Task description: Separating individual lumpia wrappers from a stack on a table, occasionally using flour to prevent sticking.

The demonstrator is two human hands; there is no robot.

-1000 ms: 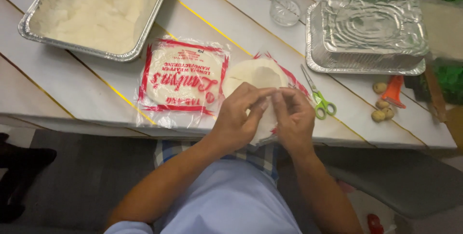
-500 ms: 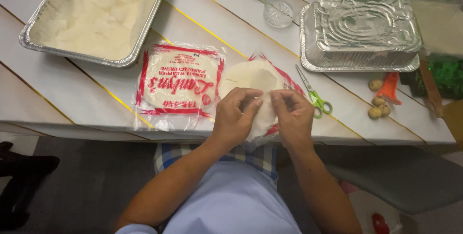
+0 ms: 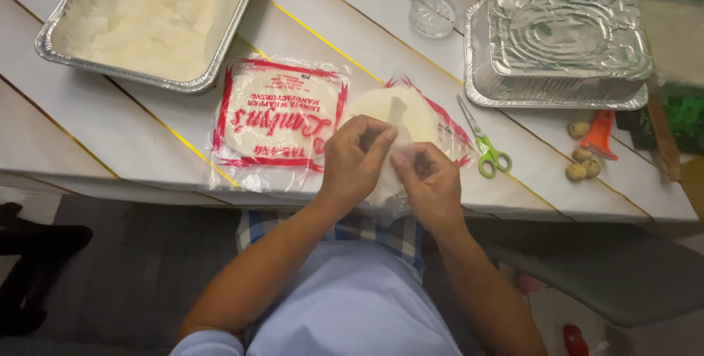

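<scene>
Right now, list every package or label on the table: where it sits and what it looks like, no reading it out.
Sealed wrapper pack: table's front edge, left of both hands; clear plastic, red print, round pale stack inside.
Opened wrapper pack: beside it to the right, under the hands; same clear plastic with red edging, pale round wrappers exposed.
Left hand and right hand: fingers pinching a thin wrapper sheet.

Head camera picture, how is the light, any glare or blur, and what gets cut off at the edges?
Head view: even indoor light with soft shadows; bright glints on the upturned foil tray and the sealed wrapper packet; mild softness around the left hand and right hand pulling a thin wrapper sheet; the table planks run diagonally; the filled foil tray is cropped at the top.
</scene>
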